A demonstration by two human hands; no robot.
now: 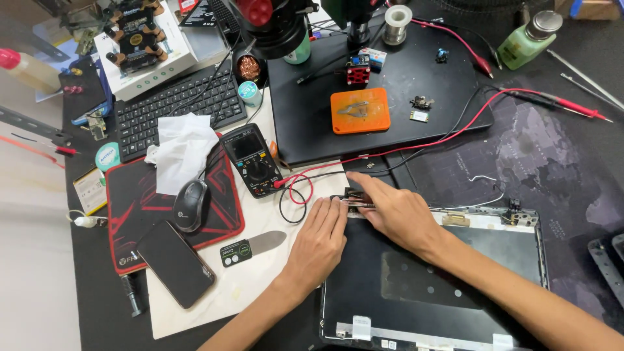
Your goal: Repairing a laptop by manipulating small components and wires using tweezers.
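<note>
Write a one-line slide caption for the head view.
Both hands, left hand and right hand, press at the hinge corner of an opened laptop lid, beside a multimeter.

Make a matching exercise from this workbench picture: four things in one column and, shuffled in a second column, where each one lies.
Things
1. multimeter
2. computer mouse
3. orange tray
4. smartphone

Places
A. on the closed black laptop
B. on the red and black mouse pad
C. across the mouse pad's near edge, screen dark
D. between the keyboard and the red and black probe leads

Pairs: 1-D, 2-B, 3-A, 4-C
</note>
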